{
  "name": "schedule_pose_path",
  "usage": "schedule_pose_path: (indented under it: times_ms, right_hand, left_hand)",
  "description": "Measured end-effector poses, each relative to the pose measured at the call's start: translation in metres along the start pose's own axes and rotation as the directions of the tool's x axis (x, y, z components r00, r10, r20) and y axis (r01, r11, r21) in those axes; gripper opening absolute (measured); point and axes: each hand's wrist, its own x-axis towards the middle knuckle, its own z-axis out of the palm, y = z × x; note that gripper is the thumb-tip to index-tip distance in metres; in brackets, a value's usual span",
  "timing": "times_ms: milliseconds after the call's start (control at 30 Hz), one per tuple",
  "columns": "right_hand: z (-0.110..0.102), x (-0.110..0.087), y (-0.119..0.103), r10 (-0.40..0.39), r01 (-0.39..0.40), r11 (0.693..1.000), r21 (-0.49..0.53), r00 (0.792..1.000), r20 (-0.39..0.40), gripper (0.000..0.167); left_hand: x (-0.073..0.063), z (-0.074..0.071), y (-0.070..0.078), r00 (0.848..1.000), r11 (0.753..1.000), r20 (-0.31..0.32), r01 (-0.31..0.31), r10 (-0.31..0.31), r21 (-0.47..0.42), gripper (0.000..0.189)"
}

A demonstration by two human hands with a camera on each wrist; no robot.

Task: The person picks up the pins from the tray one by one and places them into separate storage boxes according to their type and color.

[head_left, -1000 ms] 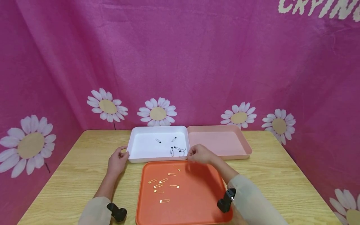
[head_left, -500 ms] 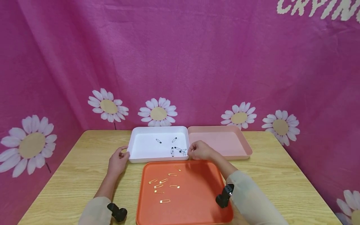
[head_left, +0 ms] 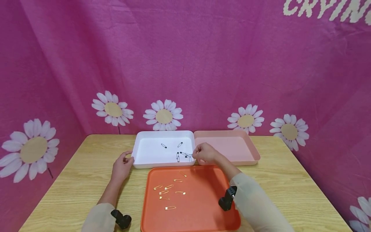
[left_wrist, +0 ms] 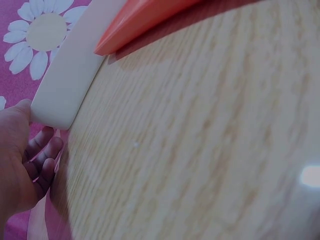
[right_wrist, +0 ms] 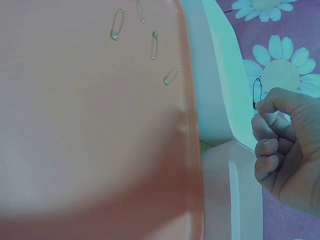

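Note:
A black safety pin (right_wrist: pixel 257 92) is pinched between the thumb and forefinger of my right hand (head_left: pixel 205 152). That hand is over the right end of the white tray (head_left: pixel 156 158), beside the pink tray. Several black safety pins lie in the white tray, mostly toward its right end, such as one dark pin (head_left: pixel 163 146) farther left. My left hand (head_left: pixel 121 166) touches the outside of the white tray's left end with thumb and fingertips, its other fingers loosely bent. Several gold safety pins (head_left: pixel 170 208) are scattered on the left half of the orange tray (head_left: pixel 203 206).
The pink tray (head_left: pixel 226 148) stands against the white one on its right. Both are at the back of the wooden table (head_left: pixel 290 190), before a magenta cloth (head_left: pixel 185 64) with daisies. The orange tray lies in front of them.
My right hand has lifted slightly at the white tray's right end, the pin between its fingertips. The left hand stays at the tray's left end.

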Motion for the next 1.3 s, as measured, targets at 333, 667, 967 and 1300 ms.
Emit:
schedule_pose_path:
  times_ms: [333, 667, 967, 1300]
  right_hand:
    - [0.0, 0.008, -0.003, -0.006, 0.007, 1.0, 0.015, 1.0, -0.027, 0.01]
    - [0.005, 0.012, -0.007, 0.024, -0.023, 0.999, 0.036, 0.999, -0.047, 0.01]
    - [0.01, 0.013, -0.01, 0.044, -0.042, 0.999, 0.034, 0.997, -0.061, 0.01]
    - [0.012, 0.018, -0.013, 0.018, -0.02, 1.0, -0.021, 0.995, -0.094, 0.01]
  left_hand:
    - [0.001, 0.001, -0.001, 1.0, 1.0, -0.003, -0.002, 0.002, -0.001, 0.039]
    - [0.0, -0.001, 0.0, 1.0, 1.0, 0.015, 0.002, -0.002, -0.002, 0.039]
    - [0.002, -0.001, 0.001, 1.0, 1.0, 0.02, 0.014, -0.014, 0.003, 0.04]
    - [0.002, 0.001, 0.001, 0.999, 1.0, 0.026, 0.027, -0.027, 0.004, 0.041]
